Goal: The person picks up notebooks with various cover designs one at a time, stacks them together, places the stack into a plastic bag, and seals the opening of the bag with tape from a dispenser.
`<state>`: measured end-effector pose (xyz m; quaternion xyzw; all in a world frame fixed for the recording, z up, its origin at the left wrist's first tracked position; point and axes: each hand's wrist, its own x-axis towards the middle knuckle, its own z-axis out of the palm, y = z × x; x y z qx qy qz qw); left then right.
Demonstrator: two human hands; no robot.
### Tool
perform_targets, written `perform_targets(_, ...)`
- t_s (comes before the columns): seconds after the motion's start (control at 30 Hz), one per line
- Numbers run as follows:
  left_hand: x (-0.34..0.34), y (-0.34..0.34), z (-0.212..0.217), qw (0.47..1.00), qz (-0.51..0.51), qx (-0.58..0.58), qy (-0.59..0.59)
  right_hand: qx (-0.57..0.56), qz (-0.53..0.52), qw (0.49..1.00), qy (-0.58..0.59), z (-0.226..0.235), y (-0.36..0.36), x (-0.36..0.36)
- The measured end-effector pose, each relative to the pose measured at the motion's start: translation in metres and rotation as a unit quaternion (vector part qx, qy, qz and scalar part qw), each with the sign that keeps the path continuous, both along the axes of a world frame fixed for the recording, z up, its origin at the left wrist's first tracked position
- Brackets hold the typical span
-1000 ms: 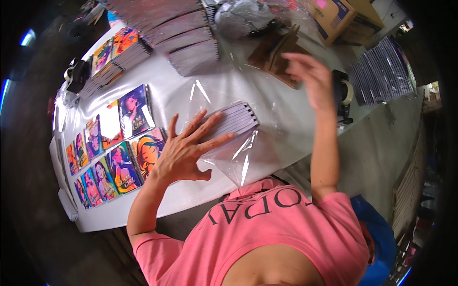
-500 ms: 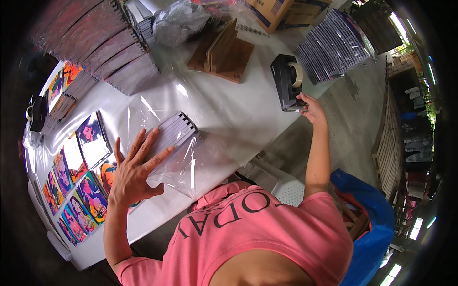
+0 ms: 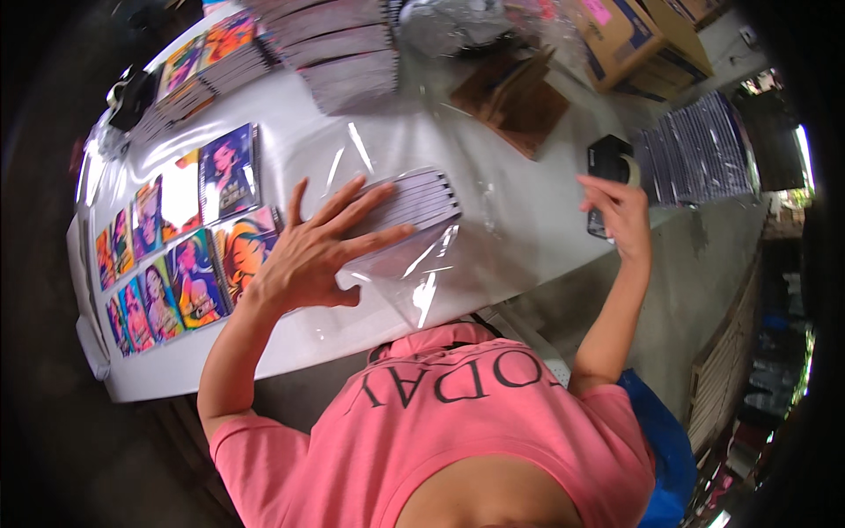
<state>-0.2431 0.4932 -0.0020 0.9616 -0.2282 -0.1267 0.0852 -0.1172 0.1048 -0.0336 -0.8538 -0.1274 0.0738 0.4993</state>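
My left hand point(image 3: 312, 242) lies with fingers spread over a spiral-bound notebook point(image 3: 407, 207) with pale lined pages and a black binding. Clear plastic film point(image 3: 418, 282) surrounds the notebook and spreads towards the table's near edge. My right hand point(image 3: 620, 211) is raised at the black tape dispenser point(image 3: 606, 158), covering part of it. Its fingers are drawn in as a pinch; what they hold, if anything, is too small to make out.
Rows of colourful illustrated notebooks point(image 3: 195, 273) lie at left, with stacks of wrapped notebooks point(image 3: 348, 75) behind. A brown wooden stand point(image 3: 519, 114), a cardboard box point(image 3: 638, 44) and a wrapped notebook pile point(image 3: 700, 154) occupy the far right. The white table point(image 3: 502, 255) ends near my body.
My right hand has come away from the end of the tape dispenser and lifted slightly leftward over it. My left hand stays spread on the notebook. The whole view has shifted and turned.
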Motion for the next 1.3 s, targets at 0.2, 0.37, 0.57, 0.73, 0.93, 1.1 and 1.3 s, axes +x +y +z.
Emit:
perform_targets(0.2, -0.003, 0.001, -0.003, 1.000, 0.012, 0.020, -0.012, -0.053, 0.394, 0.908, 0.131, 0.071, 0.199, 0.009)
perform_targets(0.37, -0.003, 0.002, -0.004, 1.000, 0.010, 0.014, -0.012, -0.405, 0.261, 0.869, -0.115, 0.065, 0.198, 0.020)
perform_targets(0.57, -0.001, 0.008, -0.006, 0.999, -0.007, -0.030, -0.007, -0.148, 0.332, 0.787, -0.499, -0.003, 0.164, -0.023)
perform_targets(0.73, -0.002, 0.006, -0.019, 0.987, 0.040, -0.140, -0.062, 0.132, 0.249, 0.847, -0.451, 0.006, 0.194, -0.034)
perform_targets(0.93, 0.023, -0.016, -0.010, 0.869, 0.218, -0.371, -0.246, 0.296, 0.200, 0.928, -0.102, 0.018, 0.189, -0.024)
perform_targets(1.1, 0.020, 0.009, -0.019, 0.882, 0.261, -0.342, -0.194, 0.065, 0.202, 0.977, 0.002, -0.008, 0.203, -0.037)
perform_targets(1.3, -0.002, 0.021, -0.050, 0.819, 0.349, -0.455, 0.037, 0.175, 0.266, 0.932, 0.175, -0.003, 0.197, -0.011)
